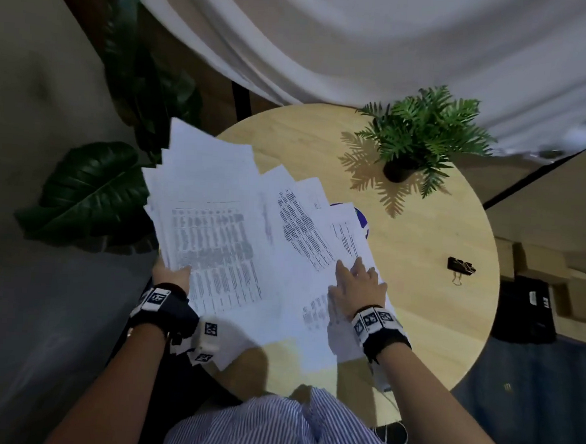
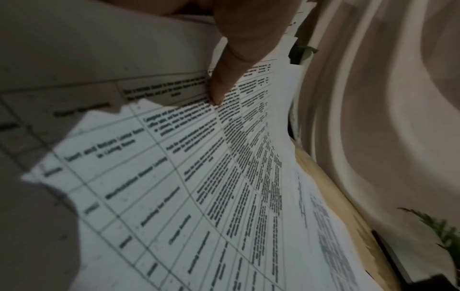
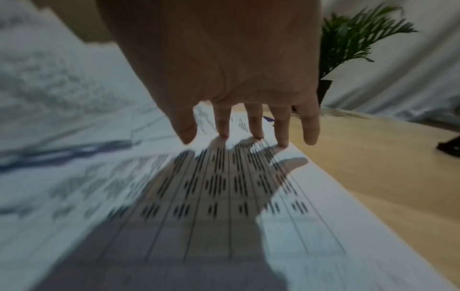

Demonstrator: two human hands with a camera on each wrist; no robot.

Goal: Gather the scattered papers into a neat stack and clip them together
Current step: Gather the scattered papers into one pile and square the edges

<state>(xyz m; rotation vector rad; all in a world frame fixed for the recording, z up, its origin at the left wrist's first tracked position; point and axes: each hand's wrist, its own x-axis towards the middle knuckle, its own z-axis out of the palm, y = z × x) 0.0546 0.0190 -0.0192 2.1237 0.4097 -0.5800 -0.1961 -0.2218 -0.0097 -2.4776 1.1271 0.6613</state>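
Note:
Several printed white papers (image 1: pixel 236 232) lie fanned out over the left part of a round wooden table (image 1: pixel 416 318), some jutting past its edge. My left hand (image 1: pixel 173 276) grips the left bunch at its near edge. Its thumb (image 2: pixel 224 82) presses on the top sheet (image 2: pixel 199 187), and the fingers beneath are hidden. My right hand (image 1: pixel 360 281) rests flat on the right-hand sheets, and its straight fingertips (image 3: pixel 251 133) touch the paper (image 3: pixel 224 196) near its right edge. A black binder clip (image 1: pixel 460 266) lies alone on the table to the right, seen also as binder clip (image 3: pixel 448 146).
A small potted fern (image 1: pixel 416 140) stands at the back of the table, also visible as fern (image 3: pixel 348 39). Something purple and white (image 1: pixel 362 219) peeks out from under the papers. White drapes (image 1: pixel 364 47) hang behind, and large dark leaves (image 1: pixel 91 189) sit left of the table.

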